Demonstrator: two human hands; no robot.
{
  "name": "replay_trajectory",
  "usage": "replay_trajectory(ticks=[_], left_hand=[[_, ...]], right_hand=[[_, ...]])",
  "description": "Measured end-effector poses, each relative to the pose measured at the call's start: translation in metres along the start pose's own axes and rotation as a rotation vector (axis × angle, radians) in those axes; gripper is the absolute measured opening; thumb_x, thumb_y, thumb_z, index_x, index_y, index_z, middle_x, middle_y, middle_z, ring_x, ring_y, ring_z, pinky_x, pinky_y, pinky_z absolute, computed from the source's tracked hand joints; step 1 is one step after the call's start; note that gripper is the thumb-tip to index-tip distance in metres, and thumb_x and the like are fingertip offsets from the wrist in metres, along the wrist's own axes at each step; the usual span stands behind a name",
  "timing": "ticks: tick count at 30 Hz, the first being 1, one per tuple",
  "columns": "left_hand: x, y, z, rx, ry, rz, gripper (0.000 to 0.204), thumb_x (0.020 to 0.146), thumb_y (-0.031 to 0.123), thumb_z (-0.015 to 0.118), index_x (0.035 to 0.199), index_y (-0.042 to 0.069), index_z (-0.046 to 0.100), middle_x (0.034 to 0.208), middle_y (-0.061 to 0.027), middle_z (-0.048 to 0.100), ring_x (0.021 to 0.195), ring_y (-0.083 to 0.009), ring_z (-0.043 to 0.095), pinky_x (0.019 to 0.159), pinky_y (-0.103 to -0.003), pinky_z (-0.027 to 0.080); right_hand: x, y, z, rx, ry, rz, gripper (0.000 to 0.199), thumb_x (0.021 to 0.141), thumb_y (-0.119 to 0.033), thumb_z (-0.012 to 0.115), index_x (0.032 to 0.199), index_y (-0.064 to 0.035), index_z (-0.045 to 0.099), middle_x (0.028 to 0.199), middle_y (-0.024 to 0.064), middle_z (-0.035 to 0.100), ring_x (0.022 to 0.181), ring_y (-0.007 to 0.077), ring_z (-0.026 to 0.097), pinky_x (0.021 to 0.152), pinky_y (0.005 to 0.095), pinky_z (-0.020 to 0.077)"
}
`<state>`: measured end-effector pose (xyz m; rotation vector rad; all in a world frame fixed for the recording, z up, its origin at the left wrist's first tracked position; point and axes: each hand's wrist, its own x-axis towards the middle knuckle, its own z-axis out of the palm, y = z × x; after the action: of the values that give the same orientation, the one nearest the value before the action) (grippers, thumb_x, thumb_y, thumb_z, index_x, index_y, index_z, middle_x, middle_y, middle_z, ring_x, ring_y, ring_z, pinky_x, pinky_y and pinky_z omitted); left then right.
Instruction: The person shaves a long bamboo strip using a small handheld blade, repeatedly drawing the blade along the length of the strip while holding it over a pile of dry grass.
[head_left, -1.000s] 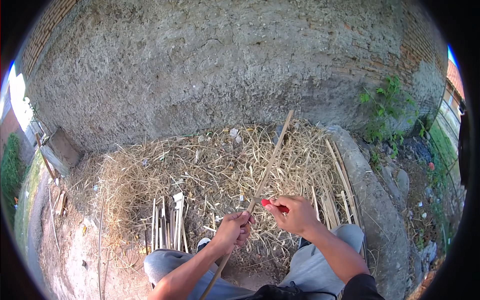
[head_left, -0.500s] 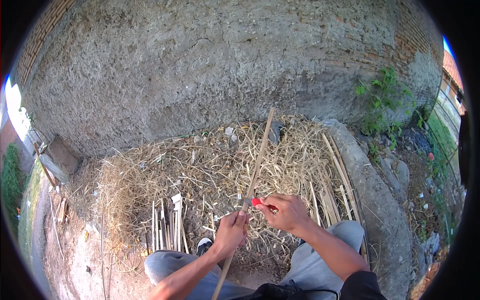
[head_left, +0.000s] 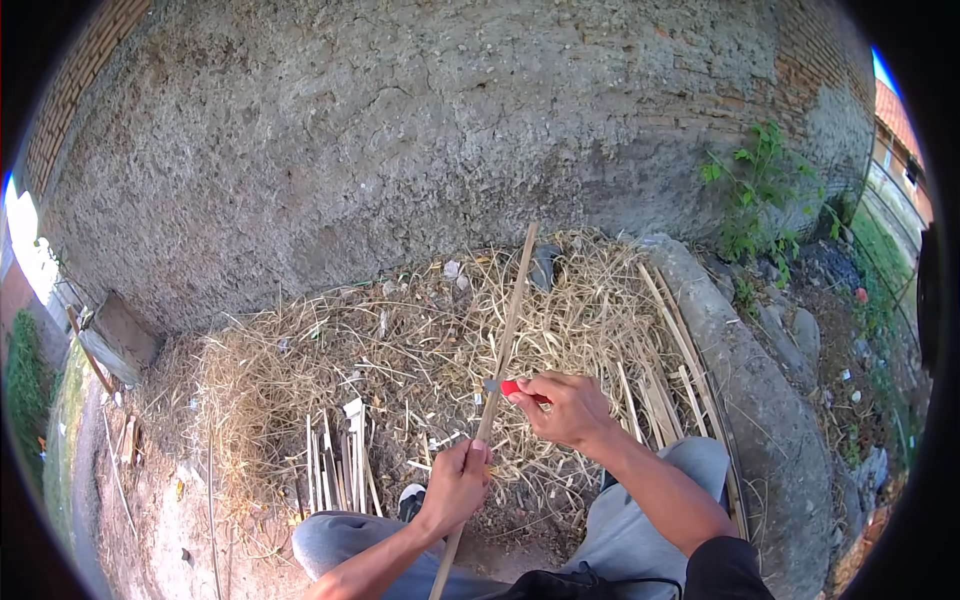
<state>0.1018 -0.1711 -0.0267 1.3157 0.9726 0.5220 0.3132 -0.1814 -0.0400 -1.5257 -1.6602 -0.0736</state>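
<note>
A long, thin strip of light wood or bamboo (head_left: pixel 513 312) slants from my lap up toward the wall. My left hand (head_left: pixel 460 483) is closed round its middle. Just above that grip, my right hand (head_left: pixel 568 408) is closed on the red handle of a small knife (head_left: pixel 510 387). Its short grey blade rests against the strip. Most of the handle is hidden by my fingers.
Cut strips (head_left: pixel 338 465) lie in a bundle by my left knee, and more strips (head_left: pixel 660 405) lie by my right knee. Straw-like shavings (head_left: pixel 250 400) cover the ground before a rough wall (head_left: pixel 400 150). A concrete kerb (head_left: pixel 740 370) runs along the right.
My right hand has moved the knife a little up and away along the strip. My left hand is slightly lower, so the two hands are farther apart.
</note>
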Motion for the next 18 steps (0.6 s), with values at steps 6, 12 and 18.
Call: replay_trajectory(ticks=[6, 12, 18], left_hand=[[-0.021, -0.021, -0.001, 0.263, 0.065, 0.053, 0.034, 0.105, 0.025, 0.039, 0.086, 0.001, 0.053, 0.056, 0.0013, 0.044, 0.043, -0.0066, 0.038, 0.038, -0.024, 0.029], [-0.012, -0.004, -0.033, 0.175, 0.066, -0.072, 0.03, 0.105, 0.025, 0.04, 0.09, 0.003, 0.055, 0.057, 0.0038, 0.041, 0.043, -0.0041, 0.033, 0.038, -0.023, 0.028], [-0.009, -0.013, -0.032, -0.05, -0.022, -0.251, 0.03, 0.105, 0.026, 0.041, 0.094, 0.001, 0.052, 0.059, 0.0019, 0.038, 0.044, -0.0046, 0.028, 0.038, -0.023, 0.022]], right_hand=[[0.021, 0.04, -0.008, -0.101, -0.076, 0.342, 0.02, 0.09, -0.031, 0.065, 0.087, -0.0116, 0.069, 0.072, 0.0079, 0.069, 0.054, 0.0231, 0.063, 0.053, 0.0407, 0.0504], [0.028, 0.072, -0.046, 0.048, 0.249, 0.399, 0.027, 0.094, -0.025, 0.063, 0.079, -0.002, 0.064, 0.057, 0.0058, 0.06, 0.047, 0.0151, 0.053, 0.045, 0.033, 0.0409], [0.013, 0.085, -0.04, 1.012, -0.201, 1.108, 0.026, 0.096, -0.03, 0.061, 0.087, -0.0052, 0.065, 0.076, 0.007, 0.063, 0.057, 0.0141, 0.055, 0.048, 0.0301, 0.0423]])
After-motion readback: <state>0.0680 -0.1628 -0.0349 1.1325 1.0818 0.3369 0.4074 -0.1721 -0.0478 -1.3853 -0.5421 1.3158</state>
